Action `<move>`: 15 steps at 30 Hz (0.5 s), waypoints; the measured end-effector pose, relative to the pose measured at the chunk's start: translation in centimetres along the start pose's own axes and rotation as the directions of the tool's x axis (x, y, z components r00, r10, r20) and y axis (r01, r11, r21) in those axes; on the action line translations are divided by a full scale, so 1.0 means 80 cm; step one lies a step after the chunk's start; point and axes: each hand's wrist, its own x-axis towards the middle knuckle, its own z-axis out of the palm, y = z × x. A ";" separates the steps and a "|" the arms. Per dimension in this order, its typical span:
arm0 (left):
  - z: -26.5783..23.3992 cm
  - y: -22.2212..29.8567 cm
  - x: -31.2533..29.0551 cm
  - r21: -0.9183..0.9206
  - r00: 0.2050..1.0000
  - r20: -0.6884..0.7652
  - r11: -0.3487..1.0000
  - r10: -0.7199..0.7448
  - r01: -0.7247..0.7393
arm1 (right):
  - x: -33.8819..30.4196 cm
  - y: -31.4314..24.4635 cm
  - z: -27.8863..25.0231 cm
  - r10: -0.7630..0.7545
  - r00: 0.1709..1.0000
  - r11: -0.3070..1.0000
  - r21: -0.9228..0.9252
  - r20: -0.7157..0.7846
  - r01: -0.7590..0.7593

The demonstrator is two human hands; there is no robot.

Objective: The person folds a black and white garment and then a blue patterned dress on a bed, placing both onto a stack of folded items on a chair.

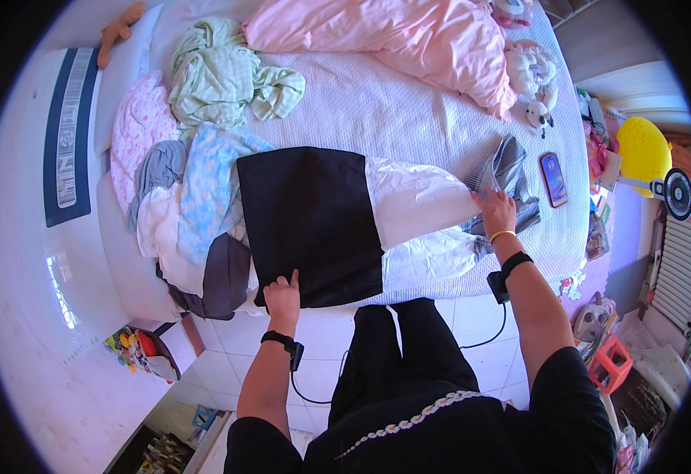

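Note:
A garment lies across the near side of the bed, with a smooth black, nearly square part (310,225) and white cloth (416,197) stretching from its right side. At the black part's near left edge is my left hand (282,302), one digit extended and the others curled onto the cloth; their tips are partly hidden. My right hand (497,212) is closed on the far right end of the white cloth. Another white piece (428,261) lies nearer to me. Beside my right hand a crumpled grey checked cloth (507,178) spreads over the bed.
Left of the garment are a blue tie-dye cloth (217,186), a green checked cloth (223,75) and other crumpled clothes. A pink quilt (409,39) lies at the back. A phone (553,180) and plush toys (531,71) are on the right. Cables hang from both wristbands.

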 end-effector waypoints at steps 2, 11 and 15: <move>0.016 0.001 -0.014 -0.004 0.995 0.099 0.999 -0.031 0.032 | -0.008 -0.021 -0.001 0.036 0.994 0.999 -0.026 0.104 -0.034; -0.014 0.013 0.039 -0.230 0.962 0.167 0.958 0.215 -0.174 | -0.025 -0.038 -0.015 0.036 0.994 0.991 0.127 0.099 -0.049; -0.013 0.008 0.061 -0.313 0.822 0.442 0.920 0.360 -0.234 | -0.010 -0.062 -0.005 0.008 0.947 0.979 0.190 0.321 -0.073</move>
